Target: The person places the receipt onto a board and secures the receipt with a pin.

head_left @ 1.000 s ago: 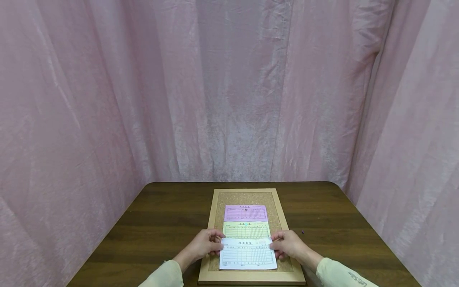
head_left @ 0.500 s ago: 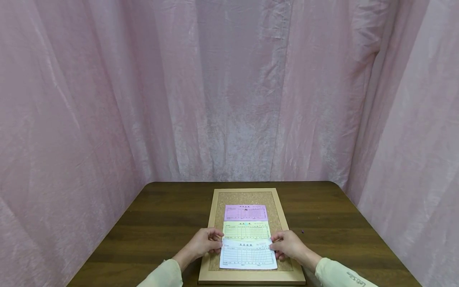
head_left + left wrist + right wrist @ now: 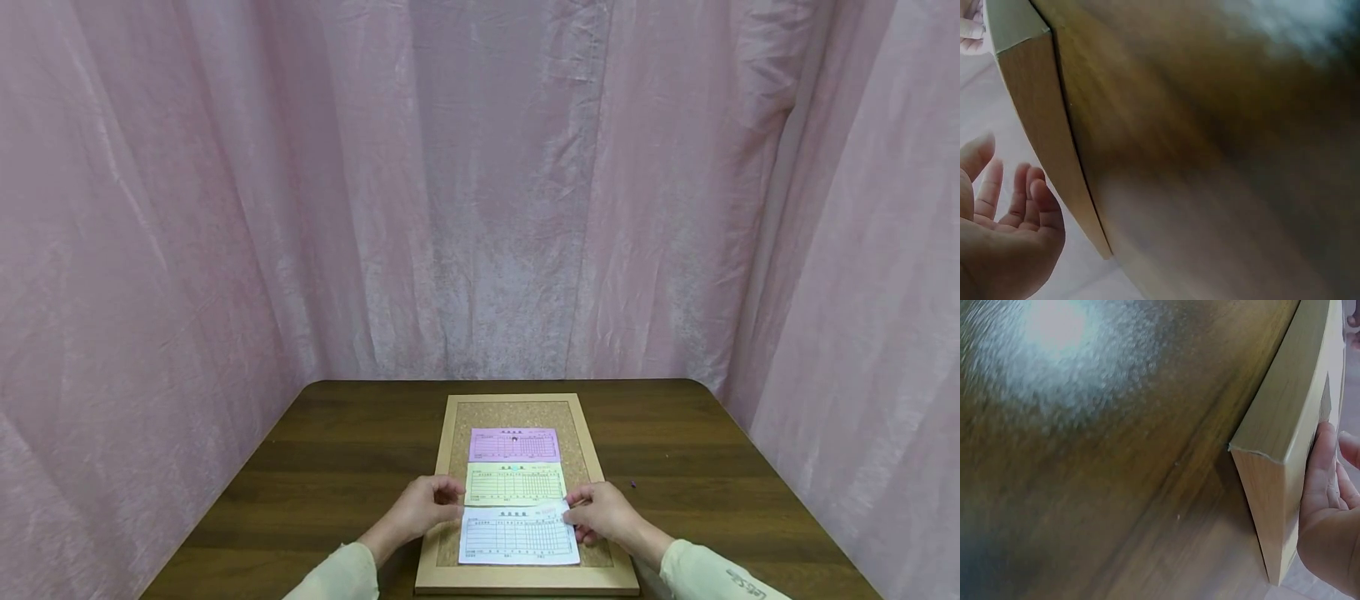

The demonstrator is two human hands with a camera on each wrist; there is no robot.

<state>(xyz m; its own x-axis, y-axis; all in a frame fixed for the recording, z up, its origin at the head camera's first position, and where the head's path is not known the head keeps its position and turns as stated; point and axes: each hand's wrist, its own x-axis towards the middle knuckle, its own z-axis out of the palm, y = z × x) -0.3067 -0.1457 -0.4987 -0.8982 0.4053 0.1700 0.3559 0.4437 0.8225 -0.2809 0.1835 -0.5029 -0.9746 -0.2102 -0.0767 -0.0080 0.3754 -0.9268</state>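
Observation:
A white printed form [image 3: 517,537] lies across the lower part of a wood-framed corkboard [image 3: 517,413]. At its right upper edge my right hand [image 3: 606,510] pinches the paper between thumb and fingers. My left hand [image 3: 426,505] is at the left edge, thumb tip right by the paper; in the left wrist view the thumb and fingers [image 3: 1050,206] stand apart with nothing between them. Above the white form sit a yellow form [image 3: 514,486] and, higher up, a pink form [image 3: 487,447]. A small dark pin [image 3: 514,439] is on the pink one, a teal pin [image 3: 515,468] on the yellow.
The corkboard lies on a dark brown wooden table [image 3: 337,450]. A tiny purple object [image 3: 633,484] rests on the table right of the board. Pink curtains [image 3: 495,208] hang around the table's back and sides.
The white form's top edge has shifted down, uncovering the yellow form's lower edge, and the paper lies flatter. My left hand has drawn slightly left, off the paper's edge. My right hand stays put.

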